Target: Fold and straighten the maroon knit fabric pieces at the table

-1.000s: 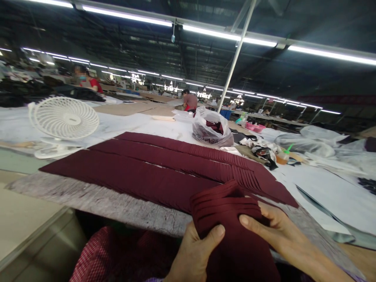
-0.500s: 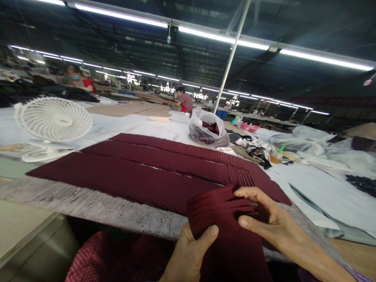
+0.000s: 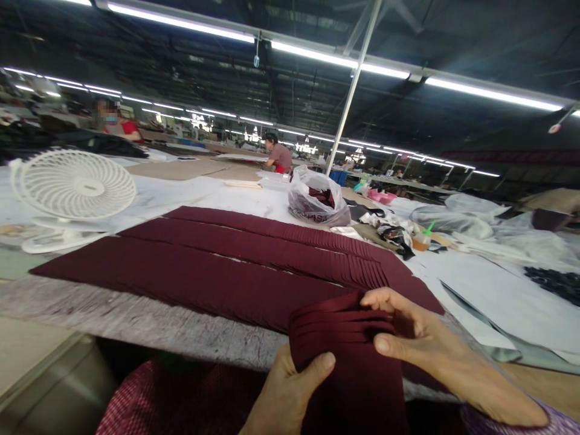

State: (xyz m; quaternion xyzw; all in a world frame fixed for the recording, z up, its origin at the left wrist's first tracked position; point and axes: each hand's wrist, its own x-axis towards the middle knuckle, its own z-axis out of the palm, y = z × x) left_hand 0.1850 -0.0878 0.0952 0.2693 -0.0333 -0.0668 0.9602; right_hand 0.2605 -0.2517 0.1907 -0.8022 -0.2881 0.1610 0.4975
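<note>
Since the earlier frame the right hand has slid its fingers further up over the top fold of the dark red pleated cloth bundle, and the white round plastic fan now sits more to the left, so the head has turned a little. In the head view, the bundle hangs over the near edge of the grey felt-covered table, just in front of the long dark red pleated fabric strips which lie flat in rows. The left hand pinches the bundle's lower left edge, thumb on top, fingers closed narrow behind. The right hand's fingers lie curved and half open across the pleats, thumb pressing the front. To do this well, I think the pleats should stay stacked evenly, with light pressure. A clear plastic bag stands beyond.
</note>
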